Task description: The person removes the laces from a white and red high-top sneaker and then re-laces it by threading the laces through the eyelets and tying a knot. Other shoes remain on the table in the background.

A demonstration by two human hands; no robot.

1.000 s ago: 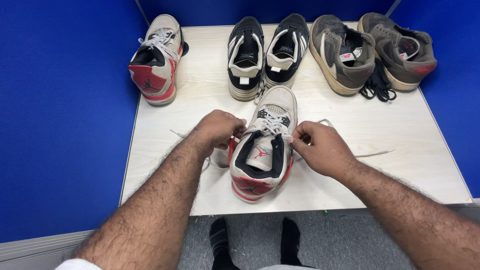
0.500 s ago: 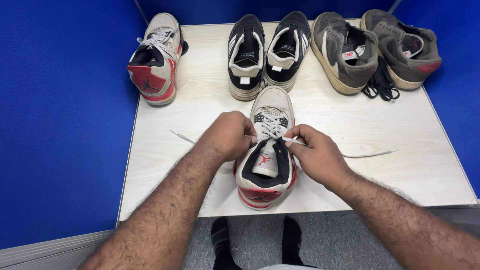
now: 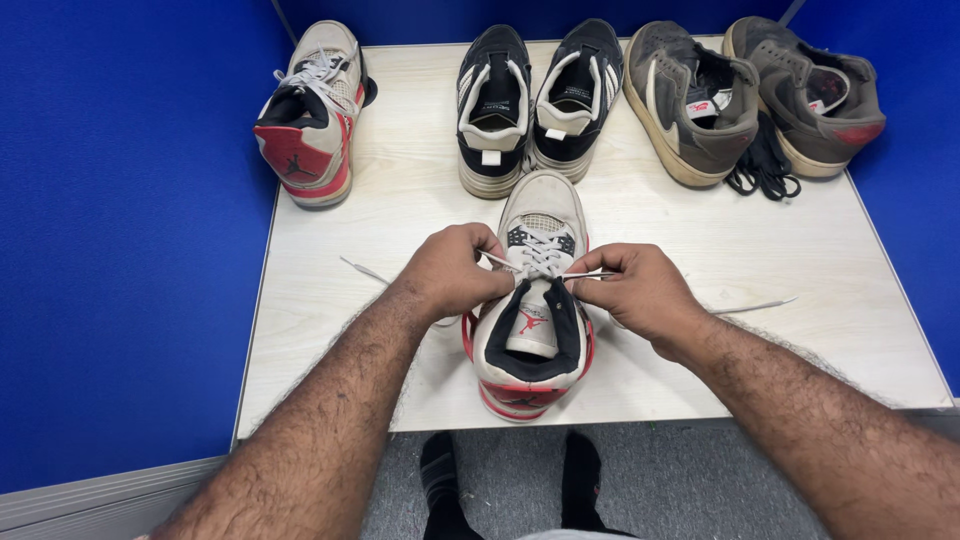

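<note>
A white, black and red high-top sneaker [image 3: 530,330] stands on the light wooden table [image 3: 820,300], heel toward me. My left hand [image 3: 455,272] pinches the grey lace [image 3: 545,258] at the shoe's left side. My right hand [image 3: 640,292] grips the same lace on the right side, and the lace runs taut between both hands across the tongue. Loose lace ends trail onto the table on each side.
The matching sneaker [image 3: 310,115] lies at the far left. A black and white pair [image 3: 540,95] and a grey-brown pair [image 3: 750,90] line the back edge, with a black lace bundle [image 3: 762,165] between them. Blue walls enclose the table. My black-socked feet [image 3: 505,480] show below.
The shoe has shifted slightly and both hands have moved closer to its eyelets, pulling the lace tight across the tongue.
</note>
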